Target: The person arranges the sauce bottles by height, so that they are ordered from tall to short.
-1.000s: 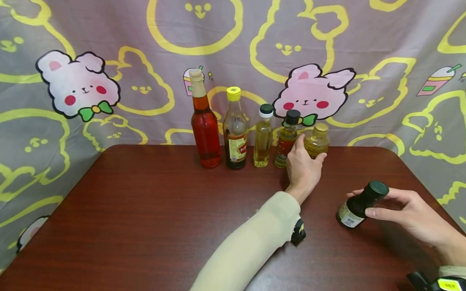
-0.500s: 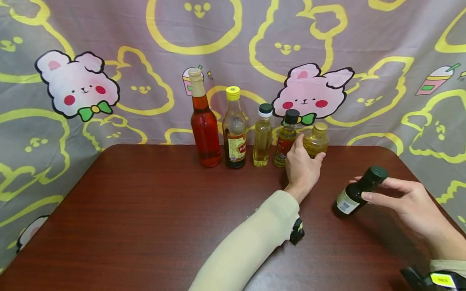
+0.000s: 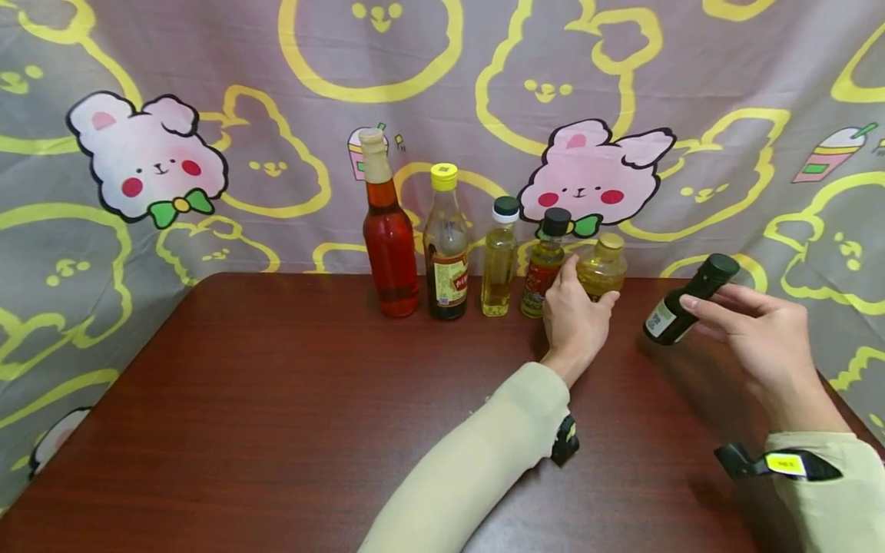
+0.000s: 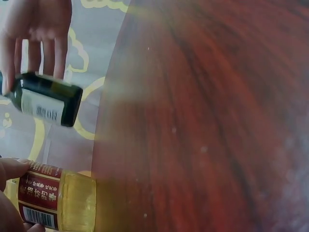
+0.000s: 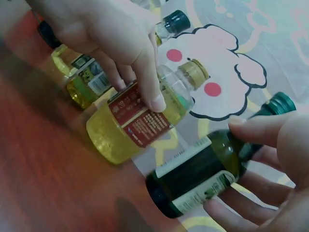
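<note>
At the right end of a row of bottles, my left hand [image 3: 578, 322] grips a short oil bottle [image 3: 604, 261] with a gold cap and dark red label. It stands on the table [image 3: 276, 430], thumb and fingers on either side of it. To its right my right hand [image 3: 770, 342] holds a small dark green glass bottle [image 3: 691, 301] by its neck, tilted, with the cap leaning right. In the left wrist view the dark bottle [image 4: 47, 100] appears apart from the oil bottle [image 4: 77, 200]. The right wrist view shows pale label strips on the dark bottle [image 5: 193, 174].
Left of the gripped oil bottle stand a black-capped oil bottle [image 3: 542, 269], a slim oil bottle [image 3: 499, 265], a yellow-capped sauce bottle [image 3: 446, 253] and a tall red bottle [image 3: 391, 246]. A patterned curtain [image 3: 276, 46] hangs behind the table's back edge.
My right hand has carried the dark green bottle away from me, up towards the back edge, beside the row's right end. The left hand stays on the gold-capped oil bottle.
</note>
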Tool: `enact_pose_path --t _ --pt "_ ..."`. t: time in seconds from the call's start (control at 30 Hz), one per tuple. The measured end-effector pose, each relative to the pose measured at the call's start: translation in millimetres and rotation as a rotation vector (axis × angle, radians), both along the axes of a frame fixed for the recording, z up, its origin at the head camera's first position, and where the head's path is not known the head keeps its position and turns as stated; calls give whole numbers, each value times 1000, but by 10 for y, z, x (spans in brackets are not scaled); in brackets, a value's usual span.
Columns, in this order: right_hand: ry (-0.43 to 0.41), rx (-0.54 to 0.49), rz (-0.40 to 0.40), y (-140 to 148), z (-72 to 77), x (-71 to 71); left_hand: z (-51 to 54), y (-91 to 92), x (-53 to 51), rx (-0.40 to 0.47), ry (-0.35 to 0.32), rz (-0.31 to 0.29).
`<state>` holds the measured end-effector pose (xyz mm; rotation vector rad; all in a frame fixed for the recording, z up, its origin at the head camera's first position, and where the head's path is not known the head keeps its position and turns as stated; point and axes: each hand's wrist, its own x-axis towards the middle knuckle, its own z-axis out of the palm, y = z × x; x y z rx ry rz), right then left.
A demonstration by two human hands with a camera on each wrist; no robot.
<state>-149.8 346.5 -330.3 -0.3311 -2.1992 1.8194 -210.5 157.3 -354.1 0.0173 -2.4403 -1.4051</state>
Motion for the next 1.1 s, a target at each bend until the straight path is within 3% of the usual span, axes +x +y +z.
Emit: enact_pose_path --t 0.1,0.33,0.43,0.77,1.1 --pt "-15 -80 -33 -83 -17 -153 -11 -19 -1 -7 -5 6" --pt "-114 93 -129 -259 -104 -459 -23 -21 4 -18 7 5" --pt "-114 95 -158 -304 -147 -537 -24 -23 10 -22 8 2" --pt "-79 -105 -227 -275 -174 -581 -13 1 19 -31 3 2" --pt "-168 151 -173 -263 -222 -594 -30 -37 13 -26 -6 11"
